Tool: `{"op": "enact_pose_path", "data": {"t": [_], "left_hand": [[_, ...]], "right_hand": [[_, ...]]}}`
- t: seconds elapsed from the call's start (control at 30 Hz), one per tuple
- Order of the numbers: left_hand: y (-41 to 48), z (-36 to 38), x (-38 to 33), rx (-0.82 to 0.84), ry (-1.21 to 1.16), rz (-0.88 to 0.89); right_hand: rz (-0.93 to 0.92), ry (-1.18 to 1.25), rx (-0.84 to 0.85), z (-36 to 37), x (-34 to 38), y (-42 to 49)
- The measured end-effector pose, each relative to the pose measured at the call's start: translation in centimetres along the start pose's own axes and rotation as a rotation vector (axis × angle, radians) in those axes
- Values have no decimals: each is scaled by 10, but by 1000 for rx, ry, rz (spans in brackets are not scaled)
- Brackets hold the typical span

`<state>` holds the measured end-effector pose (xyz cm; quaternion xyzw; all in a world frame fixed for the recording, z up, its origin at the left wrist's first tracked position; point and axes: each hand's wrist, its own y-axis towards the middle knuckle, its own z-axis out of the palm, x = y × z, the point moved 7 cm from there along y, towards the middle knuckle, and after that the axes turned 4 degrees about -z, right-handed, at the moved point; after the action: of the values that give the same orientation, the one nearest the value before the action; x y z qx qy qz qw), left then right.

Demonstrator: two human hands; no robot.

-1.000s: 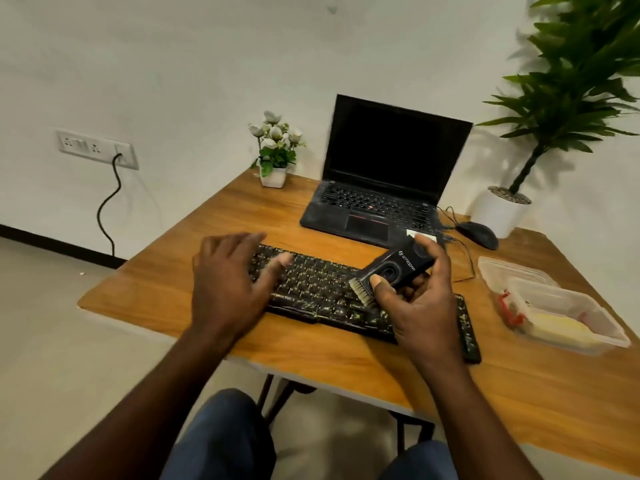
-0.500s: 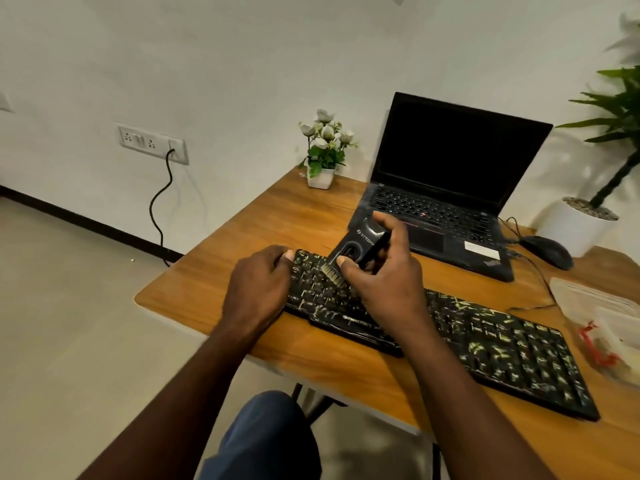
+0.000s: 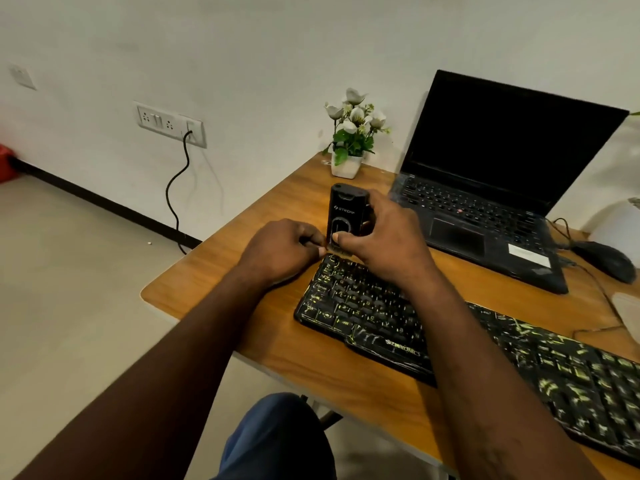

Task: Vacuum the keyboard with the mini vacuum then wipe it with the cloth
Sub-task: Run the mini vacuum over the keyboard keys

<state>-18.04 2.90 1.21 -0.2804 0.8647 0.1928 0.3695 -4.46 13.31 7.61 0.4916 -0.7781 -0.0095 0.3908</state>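
A black keyboard (image 3: 363, 306) with yellow-green key markings lies slantwise on the wooden table (image 3: 214, 271). My right hand (image 3: 384, 237) grips a black mini vacuum (image 3: 344, 209), held upright with its brush end down on the keyboard's far-left corner. My left hand (image 3: 280, 251) sits just left of it, fingers curled, pinching the keyboard at that same corner. The brush itself is mostly hidden between the two hands. No cloth is in view.
An open black laptop (image 3: 502, 161) stands behind the keyboard, with a black mouse (image 3: 604, 259) and its cable to the right. A small white pot of flowers (image 3: 348, 164) sits at the table's back edge. A pale container edge (image 3: 628, 306) shows at far right.
My right hand has swept the vacuum leftward along the keyboard to its far-left corner and tipped it upright. My left hand stayed at the keyboard's left end. The view has swung left.
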Motion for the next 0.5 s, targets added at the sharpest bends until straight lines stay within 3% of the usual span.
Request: {"op": "enact_pose_path", "data": {"t": [0.3,0.5], "left_hand": [[12,3,11,136,-250,-62],[9,-3,5,122,-244,-61]], "right_hand": [[-38,-46,71,19,1,1],[-97,29,226,27,8,-10]]}}
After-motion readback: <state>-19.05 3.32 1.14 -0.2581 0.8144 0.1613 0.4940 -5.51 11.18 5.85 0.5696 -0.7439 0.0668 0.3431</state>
